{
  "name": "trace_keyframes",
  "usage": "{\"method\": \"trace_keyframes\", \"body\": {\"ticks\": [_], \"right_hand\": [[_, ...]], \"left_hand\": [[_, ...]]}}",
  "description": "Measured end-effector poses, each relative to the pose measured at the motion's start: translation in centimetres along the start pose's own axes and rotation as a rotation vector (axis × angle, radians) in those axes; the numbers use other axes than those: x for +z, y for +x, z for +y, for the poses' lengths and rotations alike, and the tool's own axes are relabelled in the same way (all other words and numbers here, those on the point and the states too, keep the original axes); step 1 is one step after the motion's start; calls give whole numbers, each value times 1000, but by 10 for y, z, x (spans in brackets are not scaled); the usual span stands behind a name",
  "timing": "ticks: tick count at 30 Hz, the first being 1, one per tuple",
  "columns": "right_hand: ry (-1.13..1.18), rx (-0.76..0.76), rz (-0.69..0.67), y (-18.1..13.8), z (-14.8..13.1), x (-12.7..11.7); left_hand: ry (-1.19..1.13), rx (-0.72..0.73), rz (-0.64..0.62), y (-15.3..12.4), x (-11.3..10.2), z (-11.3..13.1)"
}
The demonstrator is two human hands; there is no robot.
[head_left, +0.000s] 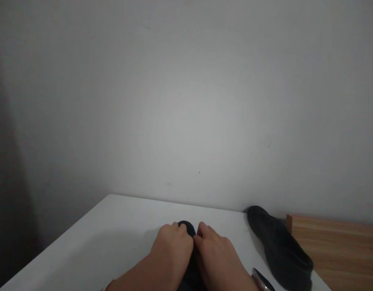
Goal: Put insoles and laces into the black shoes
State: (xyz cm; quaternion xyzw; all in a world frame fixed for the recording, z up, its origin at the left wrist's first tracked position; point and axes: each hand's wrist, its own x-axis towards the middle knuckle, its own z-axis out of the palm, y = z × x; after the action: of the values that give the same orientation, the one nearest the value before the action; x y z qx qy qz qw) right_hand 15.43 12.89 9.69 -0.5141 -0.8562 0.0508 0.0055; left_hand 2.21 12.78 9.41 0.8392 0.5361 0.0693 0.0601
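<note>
Both of my hands rest on a black shoe (186,227) lying on a white table (113,230) near the bottom centre. My left hand (171,246) has its fingers curled over the shoe's left side. My right hand (216,254) curls over its right side, the two hands nearly touching. Only the shoe's rounded far end and a dark strip between the hands show; the rest is hidden under my hands.
A second black shoe (280,244) lies on the table at the right, toe toward the wall. A wooden surface (340,250) adjoins the table at the far right. A plain white wall stands behind. A bracelet (260,281) shows on my right wrist.
</note>
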Motion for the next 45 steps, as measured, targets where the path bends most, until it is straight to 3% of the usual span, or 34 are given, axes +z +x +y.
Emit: {"method": "trace_keyframes", "body": {"ticks": [3,5,8,14,18,21,23,26,28,31,35,39,42,45], "right_hand": [[198,-50,122,-2,7,9],[416,-94,187,-3,8,6],[809,-155,283,-6,8,-11],[1335,-217,605,-10,20,-54],[1556,-232,955,-16,41,-75],[1576,-211,1137,-23,58,-83],[1542,-147,1156,-27,71,-80],[1367,40,1042,-31,88,-62],[1144,124,831,-31,92,-47],[846,112,430,-30,84,-29],[682,44,-6,-28,58,-13],[566,3,-187,-27,50,3],[632,15,-136,-28,55,12],[831,5,-63,-29,60,17]], "left_hand": [[12,-17,-3,-4,-13,1],[-58,6,69,-7,-22,-1],[-298,42,248,-11,-38,-7],[-1099,14,643,-23,-70,-23],[-1309,57,959,-26,-76,-49],[-1379,85,1094,-27,-71,-68],[-1333,-1,1055,-28,-65,-77],[-1082,-190,827,-33,-52,-83],[-908,-229,582,-35,-42,-81],[-714,-149,169,-35,-26,-71],[-549,-91,-129,-34,-7,-58],[-632,-91,-173,-37,3,-57],[-763,-90,-103,-42,6,-59],[-945,-67,-117,-45,9,-60]]}}
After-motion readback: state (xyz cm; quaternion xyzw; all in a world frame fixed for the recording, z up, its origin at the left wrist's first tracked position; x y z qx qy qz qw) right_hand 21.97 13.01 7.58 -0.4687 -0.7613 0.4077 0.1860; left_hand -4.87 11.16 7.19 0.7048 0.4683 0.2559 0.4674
